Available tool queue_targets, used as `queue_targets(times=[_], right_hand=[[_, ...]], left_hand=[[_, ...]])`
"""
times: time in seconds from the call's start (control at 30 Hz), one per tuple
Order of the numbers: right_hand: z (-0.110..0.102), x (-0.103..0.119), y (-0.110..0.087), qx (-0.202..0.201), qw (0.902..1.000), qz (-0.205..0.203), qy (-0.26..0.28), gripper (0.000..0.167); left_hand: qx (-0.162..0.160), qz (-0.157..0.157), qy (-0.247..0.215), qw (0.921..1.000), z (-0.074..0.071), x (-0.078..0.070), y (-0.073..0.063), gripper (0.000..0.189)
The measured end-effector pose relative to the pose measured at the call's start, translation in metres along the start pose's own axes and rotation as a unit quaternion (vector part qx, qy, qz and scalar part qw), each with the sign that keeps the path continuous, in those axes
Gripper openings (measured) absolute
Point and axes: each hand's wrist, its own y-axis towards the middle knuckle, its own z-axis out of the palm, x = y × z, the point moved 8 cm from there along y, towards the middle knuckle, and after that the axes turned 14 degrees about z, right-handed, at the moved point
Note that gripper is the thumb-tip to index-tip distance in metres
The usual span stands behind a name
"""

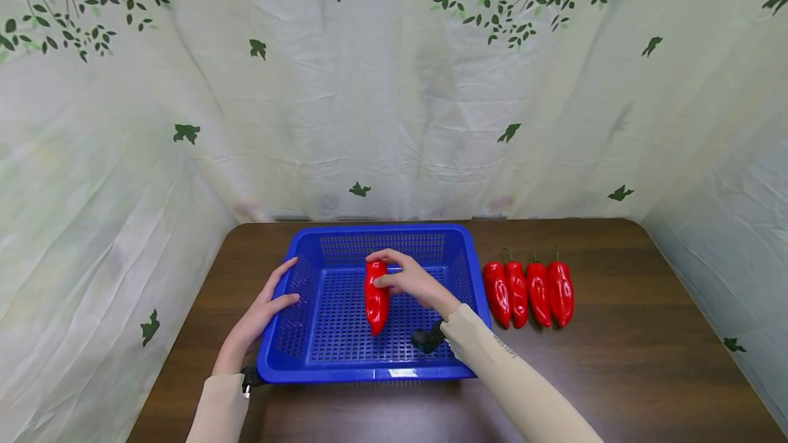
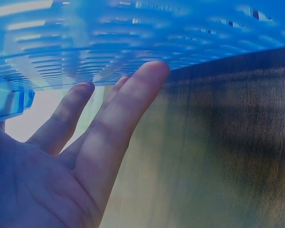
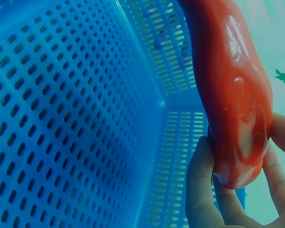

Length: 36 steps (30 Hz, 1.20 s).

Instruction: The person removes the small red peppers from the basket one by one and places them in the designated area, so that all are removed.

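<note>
A glossy red pepper hangs tip-down over the blue plastic basket. My right hand holds it near its stem end, thumb on one side and fingers on the other. Up close, the right wrist view shows the pepper between my fingers and thumb. At the basket's left side, my left hand rests on the rim with thumb and index finger spread. Its other fingers extend fairly straight along the slatted outer wall, as the left wrist view shows.
Several red peppers lie side by side on the brown wooden table, right of the basket. Behind and beside the table hangs a pale curtain with leaf prints. A small black device sits at my right wrist.
</note>
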Motion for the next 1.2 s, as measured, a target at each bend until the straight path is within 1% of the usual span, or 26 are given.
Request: queue_targets(times=[0.23,0.5,0.77,0.93,1.2], right_hand=[[-0.009,0.004,-0.004,-0.004,1.0000,-0.007,-0.002,0.044],[-0.017,0.005,-0.011,-0.011,0.9999,-0.004,-0.003,0.045],[-0.028,0.005,-0.017,-0.013,0.9999,-0.006,0.003,0.044],[-0.033,0.005,-0.021,-0.010,0.9998,-0.007,0.013,0.045],[-0.045,0.005,-0.026,-0.019,0.9998,-0.009,-0.001,0.045]], left_hand=[[0.000,0.004,0.000,1.0000,0.000,-0.001,0.001,0.066],[0.010,0.010,-0.001,0.9999,0.001,-0.004,0.001,0.067],[0.005,0.009,-0.007,0.9999,0.001,-0.004,0.000,0.067],[0.002,0.008,0.001,1.0000,0.001,-0.002,0.000,0.066],[0.000,0.007,0.004,1.0000,0.001,-0.001,-0.001,0.066]])
